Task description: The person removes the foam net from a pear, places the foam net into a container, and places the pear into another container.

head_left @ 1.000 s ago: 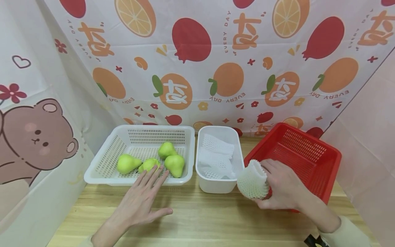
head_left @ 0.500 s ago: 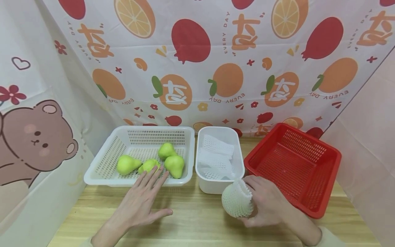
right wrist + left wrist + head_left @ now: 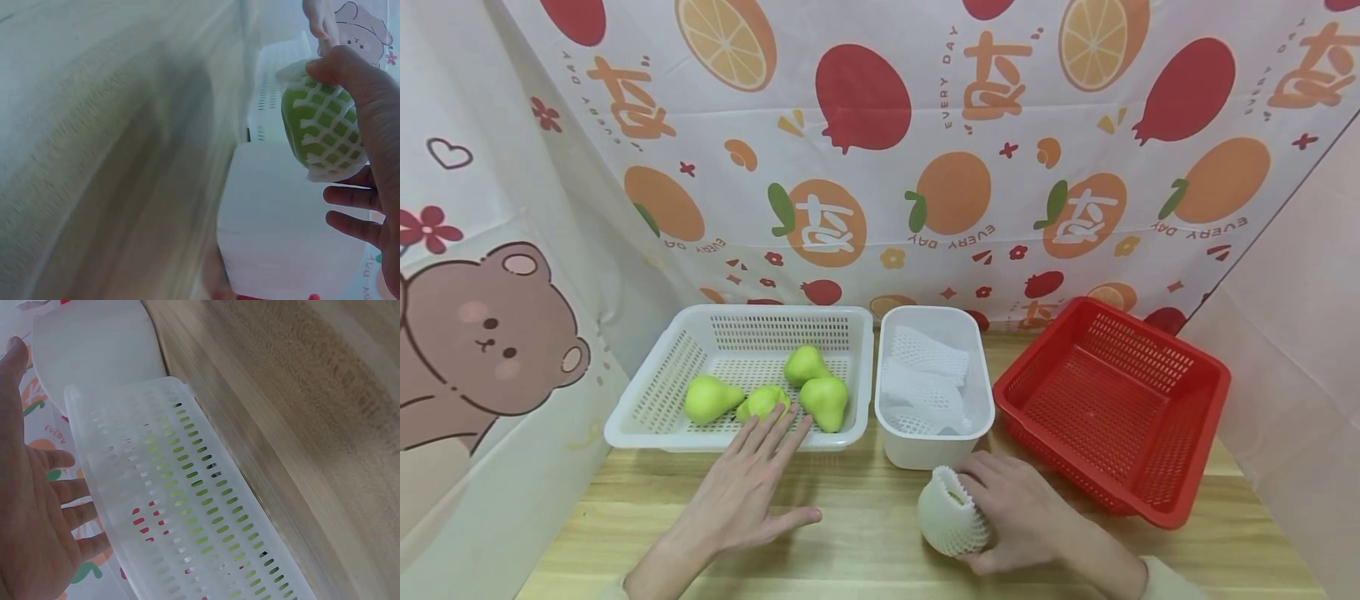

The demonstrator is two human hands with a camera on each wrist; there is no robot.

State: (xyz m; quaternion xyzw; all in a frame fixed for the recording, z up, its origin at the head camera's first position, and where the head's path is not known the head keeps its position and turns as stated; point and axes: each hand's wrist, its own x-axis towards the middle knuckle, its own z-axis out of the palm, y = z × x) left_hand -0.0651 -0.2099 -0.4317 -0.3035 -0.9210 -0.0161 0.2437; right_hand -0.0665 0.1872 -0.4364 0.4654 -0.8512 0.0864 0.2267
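Note:
My right hand (image 3: 1011, 512) grips a green pear (image 3: 297, 125) wrapped in a white foam net sleeve (image 3: 951, 517), above the front of the table. The thumb lies along one side of the sleeve, as the right wrist view shows. With fingers straight and spread, my left hand (image 3: 748, 492) reaches to the front rim of a white slotted basket (image 3: 647, 437); it holds nothing. Several bare green pears (image 3: 825, 402) lie in that basket. Between the baskets, a white bin (image 3: 925, 452) contains white foam net sleeves (image 3: 925, 379).
A red slotted basket (image 3: 1097, 408) sits at the right, angled towards the bin. Behind everything hangs a fruit-print cloth (image 3: 887, 192), with more cloth at both sides. The wooden table (image 3: 850, 550) extends in front of the containers.
My right hand has carried the sleeved pear left and towards me, from the red basket's near left edge to the table in front of the white bin. The left hand has stayed put.

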